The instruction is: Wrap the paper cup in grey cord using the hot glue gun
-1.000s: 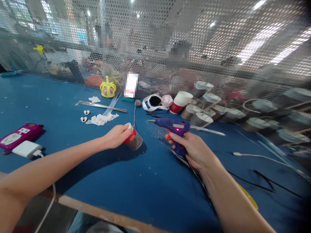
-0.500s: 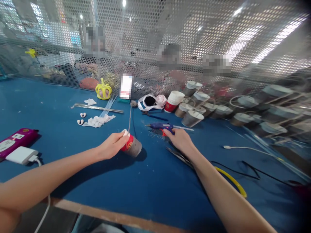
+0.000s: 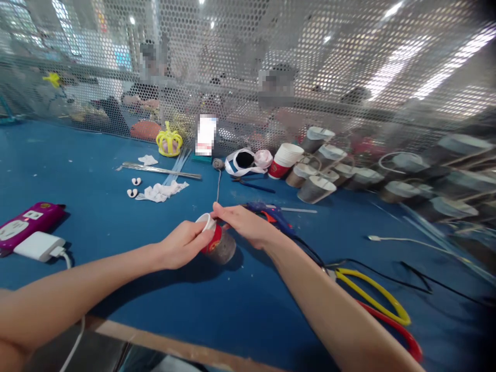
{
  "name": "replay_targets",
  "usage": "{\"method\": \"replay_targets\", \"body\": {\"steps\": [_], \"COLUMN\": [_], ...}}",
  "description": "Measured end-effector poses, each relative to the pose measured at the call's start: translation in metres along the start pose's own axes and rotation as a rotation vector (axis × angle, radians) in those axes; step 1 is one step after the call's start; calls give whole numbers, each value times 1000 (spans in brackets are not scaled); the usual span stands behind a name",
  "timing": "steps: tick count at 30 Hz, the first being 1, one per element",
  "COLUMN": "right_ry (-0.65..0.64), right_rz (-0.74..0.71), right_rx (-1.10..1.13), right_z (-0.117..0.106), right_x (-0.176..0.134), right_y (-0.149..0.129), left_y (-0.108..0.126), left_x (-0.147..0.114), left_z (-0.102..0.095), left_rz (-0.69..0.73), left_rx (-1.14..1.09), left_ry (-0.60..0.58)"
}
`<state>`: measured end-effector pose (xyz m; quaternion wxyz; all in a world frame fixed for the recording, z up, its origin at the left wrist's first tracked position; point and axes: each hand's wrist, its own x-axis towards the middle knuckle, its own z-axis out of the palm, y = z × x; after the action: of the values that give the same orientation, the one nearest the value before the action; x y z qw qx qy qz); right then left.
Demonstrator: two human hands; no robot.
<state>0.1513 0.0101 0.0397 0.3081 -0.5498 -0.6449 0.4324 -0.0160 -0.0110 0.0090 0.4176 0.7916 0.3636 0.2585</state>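
Observation:
My left hand is closed round a red and white paper cup, tilted on its side above the table. Grey yarn covers the cup's lower part. At the cup's rim, my right hand has its fingers closed on the yarn strand. That strand runs back to a small yarn ball; the fingertips are partly hidden against the cup. Just beyond my right hand, a blue glue gun with an orange trigger lies on the table.
Stacked paper cups and several yarn-covered cups stand at the back right. Scissors with yellow and red handles lie near my right forearm. A purple power strip is at the left. Perforated mesh borders the table's back.
My right hand has let go of the glue gun and moved left to the cup's rim, where its fingers now hold the yarn. My left hand still holds the cup.

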Motion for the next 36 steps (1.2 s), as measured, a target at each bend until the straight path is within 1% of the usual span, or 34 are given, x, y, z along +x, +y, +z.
{"method": "replay_targets", "body": {"steps": [1,3,6,7,8,9,10,12,13,14,15,18,21,24,25,27,29,32,36], "right_ry": [-22,13,133,143,126,78,4,-175,-241,-269,-252,-93,63,246,286,331,355,379,382], "right_rz": [9,35,83,106,126,139,145,151,154,160,164,120,26,-82,-112,-153,-194,-275,-336], "right_rx": [15,13,10,7,13,42,98,279,383,474,542,627,575,486,469,434,376,293,266], "right_z": [4,6,-3,-6,-8,-8,-6,-1,2,5,8,12,10,7,6,4,3,3,3], "right_x": [2,5,3,1,-1,-4,-7,-12,-14,-17,-19,-25,-29,-31,-31,-32,-33,-34,-35], "right_y": [1,5,12,14,15,14,13,9,6,3,0,-4,-2,2,3,4,4,3,4], "left_y": [1,4,8,10,11,13,14,16,17,17,17,17,13,10,9,9,9,11,10], "left_x": [0,0,-1,-2,-3,-4,-5,-6,-7,-8,-8,-7,-4,0,1,4,5,6,7], "left_z": [0,-2,-3,-3,-3,-3,-2,-1,-1,0,0,0,0,1,0,0,-1,-1,0], "left_rz": [4,10,21,28,42,65,99,179,205,210,192,73,-6,-87,-131,-212,-258,-286,-320], "left_rx": [0,6,15,14,11,9,8,13,15,16,15,-14,-113,-303,-369,-476,-533,-520,-464], "left_ry": [3,14,30,30,24,10,-11,-60,-81,-92,-95,-98,-98,-77,-74,-56,-47,-50,-38]}}
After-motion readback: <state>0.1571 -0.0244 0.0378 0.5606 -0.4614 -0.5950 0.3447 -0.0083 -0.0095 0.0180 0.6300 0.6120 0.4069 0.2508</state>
